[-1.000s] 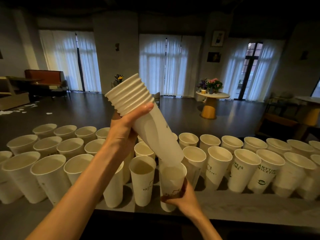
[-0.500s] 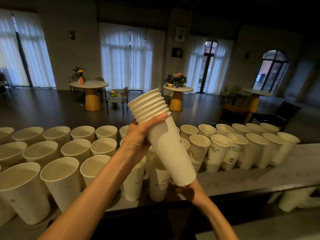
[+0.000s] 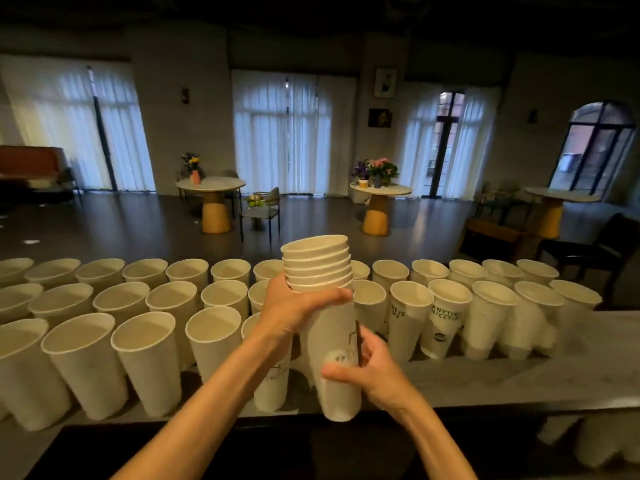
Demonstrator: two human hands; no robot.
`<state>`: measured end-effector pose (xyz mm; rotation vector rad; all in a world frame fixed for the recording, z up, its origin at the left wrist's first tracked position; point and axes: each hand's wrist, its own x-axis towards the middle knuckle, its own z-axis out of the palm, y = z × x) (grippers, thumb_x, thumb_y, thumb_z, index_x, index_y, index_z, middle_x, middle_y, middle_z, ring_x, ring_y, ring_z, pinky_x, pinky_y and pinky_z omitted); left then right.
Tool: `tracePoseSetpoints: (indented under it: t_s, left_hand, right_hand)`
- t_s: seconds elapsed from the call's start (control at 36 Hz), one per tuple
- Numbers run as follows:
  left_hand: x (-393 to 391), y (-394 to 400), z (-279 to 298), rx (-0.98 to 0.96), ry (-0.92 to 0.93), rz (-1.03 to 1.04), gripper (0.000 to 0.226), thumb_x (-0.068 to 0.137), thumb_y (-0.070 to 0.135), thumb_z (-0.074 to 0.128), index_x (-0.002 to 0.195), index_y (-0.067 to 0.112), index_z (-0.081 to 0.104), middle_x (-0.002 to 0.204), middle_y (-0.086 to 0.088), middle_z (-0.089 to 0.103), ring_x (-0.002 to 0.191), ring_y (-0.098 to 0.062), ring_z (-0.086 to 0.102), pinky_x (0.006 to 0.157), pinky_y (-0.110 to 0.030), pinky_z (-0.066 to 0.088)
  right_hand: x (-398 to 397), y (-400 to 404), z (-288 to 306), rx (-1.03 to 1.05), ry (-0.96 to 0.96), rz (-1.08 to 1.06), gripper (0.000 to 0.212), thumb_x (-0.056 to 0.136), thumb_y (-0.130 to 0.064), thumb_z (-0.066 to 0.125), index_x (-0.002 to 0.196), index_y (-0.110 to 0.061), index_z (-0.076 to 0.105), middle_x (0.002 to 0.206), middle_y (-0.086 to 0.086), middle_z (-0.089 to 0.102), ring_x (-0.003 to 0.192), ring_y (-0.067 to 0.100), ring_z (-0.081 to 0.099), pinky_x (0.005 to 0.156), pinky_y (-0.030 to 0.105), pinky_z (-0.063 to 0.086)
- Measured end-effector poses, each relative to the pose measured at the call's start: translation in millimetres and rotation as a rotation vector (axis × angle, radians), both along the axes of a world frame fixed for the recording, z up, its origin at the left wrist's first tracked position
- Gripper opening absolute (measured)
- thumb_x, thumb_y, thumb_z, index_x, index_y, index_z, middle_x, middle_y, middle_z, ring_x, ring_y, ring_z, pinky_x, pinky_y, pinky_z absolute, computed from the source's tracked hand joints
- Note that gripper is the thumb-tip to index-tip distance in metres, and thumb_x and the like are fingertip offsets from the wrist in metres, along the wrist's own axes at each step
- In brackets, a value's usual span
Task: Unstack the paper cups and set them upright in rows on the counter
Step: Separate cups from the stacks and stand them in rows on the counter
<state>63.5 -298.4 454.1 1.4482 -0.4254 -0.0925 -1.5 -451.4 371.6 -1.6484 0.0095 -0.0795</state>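
Note:
I hold a stack of several nested white paper cups (image 3: 320, 271) nearly upright above the counter's front edge. My left hand (image 3: 294, 311) wraps around the stack just under the rims. My right hand (image 3: 369, 370) grips the lowest cup (image 3: 337, 393) near its base, thumb across the front. Rows of single upright cups (image 3: 145, 351) fill the grey counter (image 3: 519, 379) to the left, behind the stack, and to the right.
A bare strip of counter lies at the front right, past the last cups (image 3: 576, 299). More white cups (image 3: 602, 441) lie below the counter edge at lower right. Round tables (image 3: 211, 185) and chairs stand in the dim room beyond.
The stack has swung from tilted to nearly upright and come lower. My right hand moved from under the base up onto the bottom cup's side. The view panned back left.

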Motion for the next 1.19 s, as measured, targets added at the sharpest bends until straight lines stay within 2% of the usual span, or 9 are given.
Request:
tracePoseSetpoints:
  t_s: [0.11, 0.17, 0.31, 0.42, 0.78, 0.92, 0.97, 1.08, 1.19]
  left_hand:
    - [-8.3, -19.7, 7.2, -0.024, -0.039, 0.198, 0.092, 0.032, 0.042, 0.101, 0.114, 0.022, 0.066, 0.103, 0.002, 0.077, 0.097, -0.013, 0.073, 0.082, -0.035, 0.06]
    - [-10.5, -23.9, 13.6, -0.084, -0.04, 0.301, 0.106, 0.03, 0.05, 0.1, 0.124, 0.021, 0.062, 0.109, 0.002, 0.075, 0.102, -0.014, 0.072, 0.089, -0.041, 0.061]
    - [-22.4, -3.2, 32.1, -0.226, -0.091, 0.47, 0.116, 0.03, 0.056, 0.098, 0.133, 0.021, 0.057, 0.117, 0.001, 0.071, 0.11, -0.018, 0.069, 0.094, -0.05, 0.058]
    - [-29.9, 19.0, 41.7, -0.26, -0.127, 0.506, 0.095, 0.04, 0.043, 0.096, 0.126, 0.025, 0.06, 0.112, 0.004, 0.073, 0.106, -0.014, 0.07, 0.092, -0.046, 0.059]
    - [-38.1, 21.4, 36.4, -0.272, -0.099, 0.381, 0.094, 0.046, 0.041, 0.095, 0.131, 0.02, 0.06, 0.116, -0.004, 0.072, 0.11, -0.023, 0.07, 0.094, -0.05, 0.058]
    - [-32.3, -1.7, 31.8, -0.229, -0.022, 0.196, 0.086, 0.044, 0.043, 0.09, 0.123, 0.024, 0.062, 0.106, 0.001, 0.076, 0.101, -0.017, 0.073, 0.084, -0.038, 0.061]
    - [-29.6, -15.4, 29.4, -0.212, 0.035, 0.118, 0.086, 0.043, 0.043, 0.091, 0.122, 0.021, 0.064, 0.107, -0.002, 0.077, 0.102, -0.021, 0.073, 0.086, -0.041, 0.061]
    - [-29.8, -50.3, 19.5, -0.196, 0.168, -0.03, 0.081, 0.042, 0.04, 0.091, 0.117, 0.018, 0.067, 0.104, -0.007, 0.077, 0.102, -0.027, 0.071, 0.084, -0.041, 0.06]
    - [-26.7, -74.7, 13.3, -0.18, 0.189, -0.06, 0.083, 0.039, 0.039, 0.09, 0.115, 0.014, 0.069, 0.105, -0.011, 0.077, 0.103, -0.033, 0.071, 0.091, -0.048, 0.058]
  right_hand:
    - [4.5, -11.2, -10.2, -0.116, -0.093, -0.077, 0.092, 0.061, -0.015, 0.094, 0.123, -0.05, 0.036, 0.115, -0.032, 0.05, 0.099, -0.027, 0.048, 0.075, 0.003, 0.047]
    - [13.4, -17.2, -20.7, -0.129, -0.085, -0.056, 0.092, 0.061, -0.018, 0.095, 0.126, -0.047, 0.037, 0.117, -0.029, 0.051, 0.105, -0.021, 0.05, 0.081, 0.007, 0.049]
    - [35.1, -8.3, -41.6, -0.076, 0.028, 0.004, 0.101, 0.047, -0.034, 0.098, 0.129, -0.052, 0.04, 0.126, -0.024, 0.051, 0.137, 0.019, 0.043, 0.11, 0.053, 0.042]
    - [40.9, 1.0, -50.9, -0.195, 0.011, -0.05, 0.113, 0.056, -0.027, 0.096, 0.15, -0.026, 0.033, 0.148, -0.003, 0.048, 0.14, 0.021, 0.041, 0.113, 0.045, 0.038]
    - [44.6, 0.8, -58.7, -0.211, 0.06, 0.034, 0.114, 0.055, -0.035, 0.096, 0.149, -0.034, 0.031, 0.146, -0.013, 0.047, 0.136, 0.011, 0.042, 0.11, 0.043, 0.041]
    - [19.6, -35.6, -47.5, -0.039, 0.155, -0.035, 0.035, 0.096, -0.014, 0.063, 0.126, -0.029, 0.054, 0.126, 0.0, 0.061, 0.115, 0.016, 0.06, 0.078, 0.024, 0.057]
    - [9.0, -45.5, -31.2, 0.079, 0.174, -0.099, 0.025, 0.1, -0.02, 0.057, 0.125, -0.022, 0.06, 0.107, -0.003, 0.072, 0.103, 0.012, 0.068, 0.073, 0.02, 0.056]
    - [-16.3, -62.0, 7.2, 0.381, 0.078, 0.081, 0.052, 0.102, -0.05, 0.038, 0.121, -0.016, 0.072, 0.117, 0.018, 0.071, 0.109, 0.032, 0.067, 0.099, 0.05, 0.051]
    - [-26.1, -75.2, 17.1, 0.313, 0.025, 0.205, 0.087, 0.071, -0.066, 0.076, 0.133, -0.007, 0.058, 0.118, 0.024, 0.068, 0.102, 0.034, 0.069, 0.087, 0.047, 0.057]
